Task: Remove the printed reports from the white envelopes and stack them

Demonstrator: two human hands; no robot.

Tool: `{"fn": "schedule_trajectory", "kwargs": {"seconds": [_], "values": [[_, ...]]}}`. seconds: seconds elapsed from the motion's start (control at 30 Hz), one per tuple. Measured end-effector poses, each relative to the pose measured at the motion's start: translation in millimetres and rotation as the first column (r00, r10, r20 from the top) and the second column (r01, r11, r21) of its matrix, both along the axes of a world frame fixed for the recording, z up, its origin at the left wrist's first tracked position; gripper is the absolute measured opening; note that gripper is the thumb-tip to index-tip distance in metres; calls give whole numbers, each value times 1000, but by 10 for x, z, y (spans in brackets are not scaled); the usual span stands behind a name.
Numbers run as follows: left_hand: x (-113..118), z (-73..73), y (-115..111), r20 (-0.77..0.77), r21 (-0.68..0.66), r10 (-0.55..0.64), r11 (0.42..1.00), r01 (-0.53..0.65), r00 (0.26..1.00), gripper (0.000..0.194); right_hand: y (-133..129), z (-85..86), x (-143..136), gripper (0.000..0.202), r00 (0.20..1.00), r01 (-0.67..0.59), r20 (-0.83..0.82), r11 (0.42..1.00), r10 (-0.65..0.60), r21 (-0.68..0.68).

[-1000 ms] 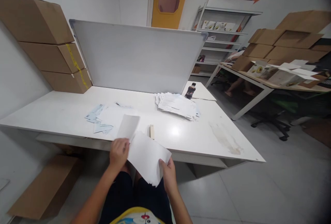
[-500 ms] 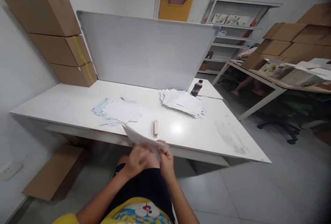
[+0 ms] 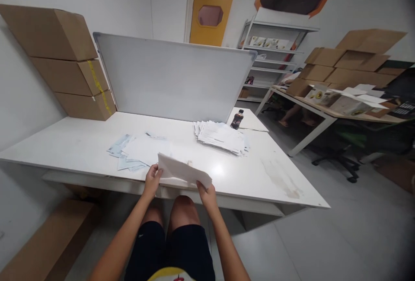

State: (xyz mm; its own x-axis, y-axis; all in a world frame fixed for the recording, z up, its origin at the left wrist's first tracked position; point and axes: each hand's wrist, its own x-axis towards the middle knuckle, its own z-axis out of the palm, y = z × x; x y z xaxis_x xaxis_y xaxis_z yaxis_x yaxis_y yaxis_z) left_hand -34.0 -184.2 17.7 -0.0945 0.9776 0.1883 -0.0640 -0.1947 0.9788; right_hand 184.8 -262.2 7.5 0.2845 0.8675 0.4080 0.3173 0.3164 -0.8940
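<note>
Between my two hands, just above the table's front edge, is a sheaf of white paper (image 3: 183,170). My left hand (image 3: 152,179) pinches its left end, and my right hand (image 3: 206,192) grips the lower right corner. Behind the paper a beige stapler (image 3: 189,162) shows only its far end. Loose white and pale blue sheets (image 3: 142,149) lie spread on the table to the left. A thicker stack of papers (image 3: 222,137) sits farther back on the right.
A dark drink bottle (image 3: 237,119) stands behind the stack. Along the white table's (image 3: 259,177) back leans a whiteboard (image 3: 175,80), beside piled cardboard boxes (image 3: 74,73). Another table with boxes (image 3: 350,73) is at the right, where a person's legs show beneath.
My left hand has moved from below the paper's middle to its left end. The paper is now stretched between both hands and covers most of the stapler. The view has tilted up.
</note>
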Motion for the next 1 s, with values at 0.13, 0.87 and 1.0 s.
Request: {"fn": "schedule_trajectory", "kwargs": {"seconds": [0.13, 0.87, 1.0], "values": [[46, 32, -37, -35, 65, -16, 998, 19, 999, 34, -27, 58, 104, 26, 999, -42, 15, 999, 42, 28], [349, -721, -973, 16, -201, 141, 970, -135, 990, 46, -578, -697, 340, 33, 978, 149, -113, 964, -177, -220], [402, -712, -1097, 43, -301, 60, 953, -44, 997, 50, -768, -686, 472, 38, 977, 168, -74, 932, -202, -322]]}}
